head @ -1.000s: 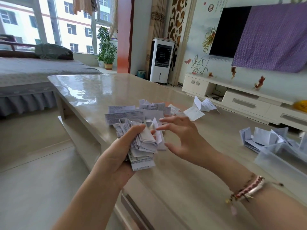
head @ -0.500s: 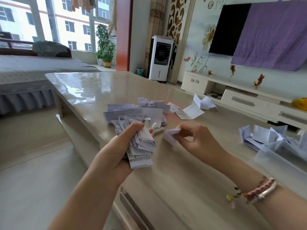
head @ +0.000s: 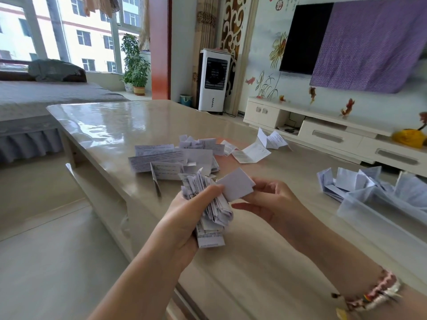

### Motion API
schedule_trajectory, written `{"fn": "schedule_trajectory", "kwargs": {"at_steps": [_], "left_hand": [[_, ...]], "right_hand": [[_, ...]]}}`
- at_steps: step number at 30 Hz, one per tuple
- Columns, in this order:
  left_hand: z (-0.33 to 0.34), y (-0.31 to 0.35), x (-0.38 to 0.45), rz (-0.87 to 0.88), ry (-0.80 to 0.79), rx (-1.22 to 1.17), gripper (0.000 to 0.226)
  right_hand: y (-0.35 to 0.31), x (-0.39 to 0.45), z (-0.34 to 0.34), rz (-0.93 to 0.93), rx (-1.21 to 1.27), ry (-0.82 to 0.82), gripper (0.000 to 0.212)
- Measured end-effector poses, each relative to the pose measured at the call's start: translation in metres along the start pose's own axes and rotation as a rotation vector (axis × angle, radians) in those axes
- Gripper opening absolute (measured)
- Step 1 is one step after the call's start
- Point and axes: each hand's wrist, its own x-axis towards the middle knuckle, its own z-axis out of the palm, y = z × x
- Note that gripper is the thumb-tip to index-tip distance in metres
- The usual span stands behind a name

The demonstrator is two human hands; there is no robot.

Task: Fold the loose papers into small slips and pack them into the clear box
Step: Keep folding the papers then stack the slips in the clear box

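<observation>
My left hand (head: 184, 218) grips a thick bundle of folded slips (head: 209, 209) above the table's near edge. Beside it my right hand (head: 272, 199) pinches one folded white slip (head: 235, 184), whose edge touches the top of the bundle. A heap of loose printed papers (head: 175, 158) lies on the table just beyond my hands. The clear box (head: 381, 206) stands at the right with folded slips (head: 351, 181) inside it and spilling past its far end.
The beige glossy table (head: 104, 125) stretches away to the left. Two opened leaflets (head: 261, 147) lie further back on it. A low TV cabinet (head: 323, 132) runs along the right wall, a bed (head: 27, 105) stands at the left.
My right hand picked a folded slip from the pile and carried it up against the bundle in my left hand. My left hand kept its grip on the bundle.
</observation>
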Motion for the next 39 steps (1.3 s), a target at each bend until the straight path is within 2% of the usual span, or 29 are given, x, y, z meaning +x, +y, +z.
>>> {"fn": "schedule_trajectory", "kwargs": {"at_steps": [2, 5, 8, 11, 13, 17, 21, 25, 28, 30, 32, 34, 36, 39], "left_hand": [[0.002, -0.002, 0.000, 0.026, -0.001, 0.008, 0.044], [0.003, -0.004, 0.002, 0.053, 0.003, 0.012, 0.039], [0.004, -0.004, 0.001, 0.064, 0.003, 0.026, 0.036], [0.005, -0.002, -0.002, 0.012, -0.036, 0.024, 0.040], [0.002, 0.001, -0.003, -0.043, -0.065, 0.019, 0.041], [-0.001, 0.004, -0.007, -0.159, -0.162, 0.018, 0.044], [0.000, 0.005, -0.005, -0.215, -0.264, 0.037, 0.051], [-0.004, 0.005, -0.007, -0.193, -0.244, 0.007, 0.046], [-0.009, 0.006, -0.013, -0.223, -0.238, -0.008, 0.048], [-0.013, 0.011, -0.017, -0.245, -0.231, -0.026, 0.034], [-0.020, 0.020, -0.018, -0.247, -0.207, -0.012, 0.030], [-0.029, 0.031, -0.015, -0.211, -0.180, 0.056, 0.031], [-0.037, 0.043, -0.008, -0.140, -0.097, 0.081, 0.032], [-0.049, 0.052, 0.001, -0.057, 0.062, 0.072, 0.017]], "right_hand": [[-0.002, 0.002, -0.002, 0.025, 0.005, -0.062, 0.033], [-0.006, -0.001, -0.004, 0.007, -0.117, -0.138, 0.044], [-0.009, -0.009, 0.003, -0.092, -0.284, -0.040, 0.028], [-0.008, -0.006, 0.002, -0.100, -0.192, 0.085, 0.018], [-0.009, -0.003, -0.004, -0.099, -0.182, 0.060, 0.019], [-0.012, -0.005, -0.007, -0.110, -0.210, -0.098, 0.015], [-0.011, -0.005, 0.001, -0.189, -0.501, -0.097, 0.007], [-0.015, -0.004, 0.004, -0.301, -0.698, -0.055, 0.035], [-0.017, -0.003, 0.008, -0.272, -0.725, -0.063, 0.057], [-0.022, 0.002, 0.008, -0.226, -0.717, -0.092, 0.062], [-0.029, 0.012, 0.010, -0.178, -0.545, -0.118, 0.053], [-0.026, 0.029, 0.011, -0.206, -0.463, -0.029, 0.035], [-0.015, 0.048, 0.015, -0.339, -0.779, 0.076, 0.031], [0.008, 0.068, 0.022, -0.473, -1.259, -0.057, 0.042]]}}
